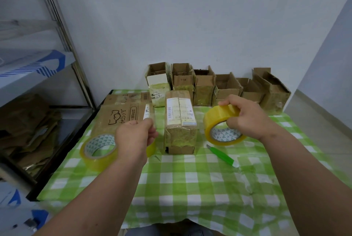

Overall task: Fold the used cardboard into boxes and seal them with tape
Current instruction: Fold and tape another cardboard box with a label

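— Where can the hands pass on the tabletop (190,188)?
— The near checked stretch lies open, save a green cutter (222,155) lying right of centre.
— And the middle?
— A taped box (180,121) stands there, between the left hand (136,135) and the right hand (249,116). A spare tape roll (99,152) sits to the left, flattened cardboard (122,112) behind it.
— Further back?
— A row of open boxes (219,87) lines the wall, closing off the far edge. A metal shelf (57,64) bounds the left side.

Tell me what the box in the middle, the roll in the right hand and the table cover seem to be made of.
Box: brown cardboard, matte, wrapped in glossy yellowed tape.
Roll in the right hand: translucent yellow plastic tape, shiny, on a printed core, probably paper.
Table cover: green-white check, thin and wrinkled, probably plastic sheet.
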The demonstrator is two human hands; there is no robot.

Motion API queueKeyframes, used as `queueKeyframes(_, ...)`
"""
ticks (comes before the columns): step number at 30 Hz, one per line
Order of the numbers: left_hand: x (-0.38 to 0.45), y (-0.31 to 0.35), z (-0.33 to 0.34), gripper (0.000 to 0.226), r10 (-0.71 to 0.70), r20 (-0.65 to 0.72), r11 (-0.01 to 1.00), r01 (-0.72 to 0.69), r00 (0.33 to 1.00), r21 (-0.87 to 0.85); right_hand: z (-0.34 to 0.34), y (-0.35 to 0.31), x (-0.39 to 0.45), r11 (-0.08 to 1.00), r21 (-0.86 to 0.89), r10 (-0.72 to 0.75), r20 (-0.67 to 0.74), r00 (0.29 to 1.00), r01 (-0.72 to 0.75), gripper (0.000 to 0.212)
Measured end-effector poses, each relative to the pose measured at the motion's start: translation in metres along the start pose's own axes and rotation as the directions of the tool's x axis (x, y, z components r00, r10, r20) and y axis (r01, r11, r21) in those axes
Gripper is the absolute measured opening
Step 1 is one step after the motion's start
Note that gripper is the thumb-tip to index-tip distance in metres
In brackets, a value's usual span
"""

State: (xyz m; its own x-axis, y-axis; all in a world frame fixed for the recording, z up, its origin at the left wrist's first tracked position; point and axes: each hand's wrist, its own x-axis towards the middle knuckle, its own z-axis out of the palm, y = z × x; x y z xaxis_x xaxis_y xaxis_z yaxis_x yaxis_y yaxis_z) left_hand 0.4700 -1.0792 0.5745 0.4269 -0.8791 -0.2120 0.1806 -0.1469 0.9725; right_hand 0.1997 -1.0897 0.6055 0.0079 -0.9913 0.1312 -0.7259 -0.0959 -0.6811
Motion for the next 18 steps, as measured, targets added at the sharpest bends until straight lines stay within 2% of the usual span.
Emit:
queueKeyframes(7, -0.002, -0.010, 0.000, 0.006, -0.028, 0.023, 0.999, 0.026, 0.999, 0.046, 0.008, 0.000, 0.000, 0.997, -0.062, 0.037, 0.037, 0.999, -0.034, 0.052)
queueKeyframes(18, 0.004, -0.016, 0.001, 0.021, -0.131, 0.196, 0.929, 0.051, 0.972, 0.366, 0.028, -0.008, -0.005, 0.993, -0.115, 0.009, 0.070, 0.997, -0.001, 0.047)
